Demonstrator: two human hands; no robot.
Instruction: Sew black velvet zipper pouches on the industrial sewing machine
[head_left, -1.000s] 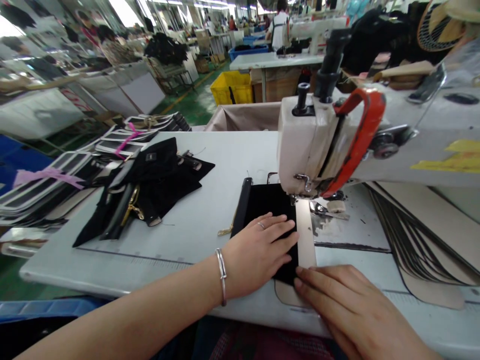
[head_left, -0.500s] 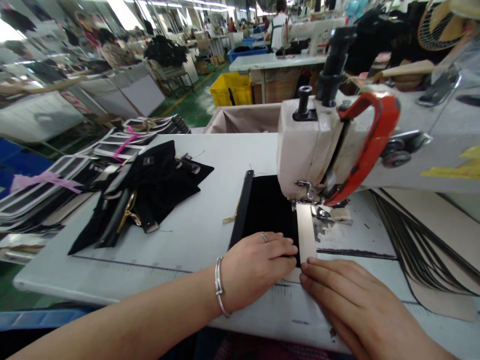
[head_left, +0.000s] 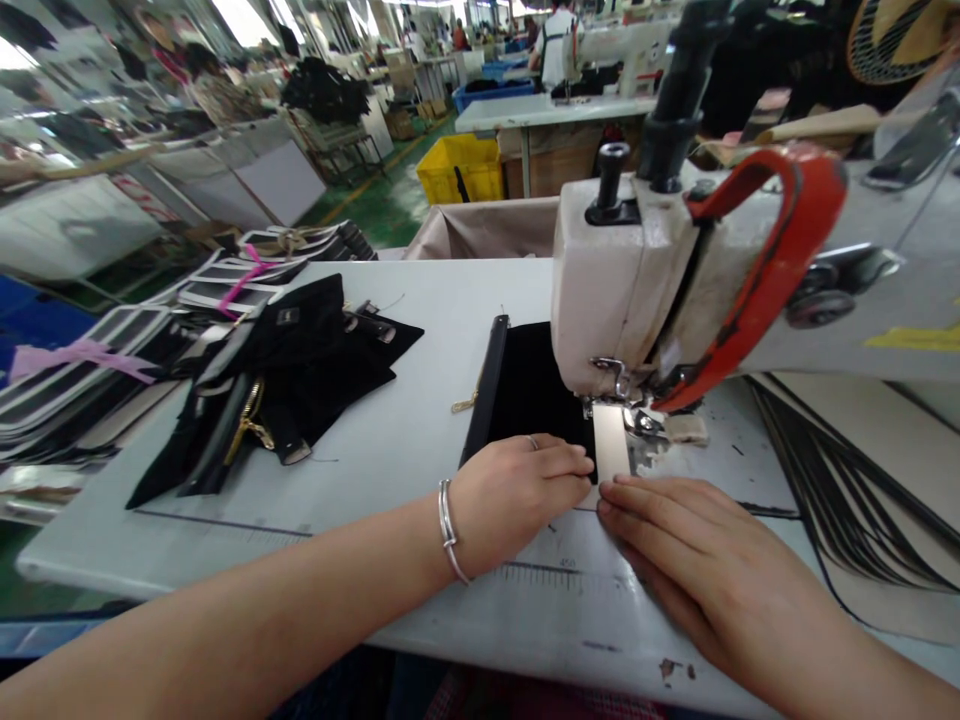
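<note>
A black fabric piece with a dark zipper band along its left edge lies under the head of a sewing machine. Beside its right edge a cream strip runs up to the presser foot. My left hand lies flat on the fabric's lower part, fingers extended toward the strip and nothing gripped. At the strip's lower end, my right hand rests with fingers stretched out, its fingertips touching the strip. A gold zipper pull lies left of the band.
Black pieces with gold zippers are heaped on the table's left. Bundled panels lie beyond them. Stacked beige, black-edged panels sit on the right. A yellow bin and a person are farther back.
The fabric and cream strip have moved forward, farther under the machine head, and both hands have moved forward with them. Less of the strip shows in front of the presser foot.
</note>
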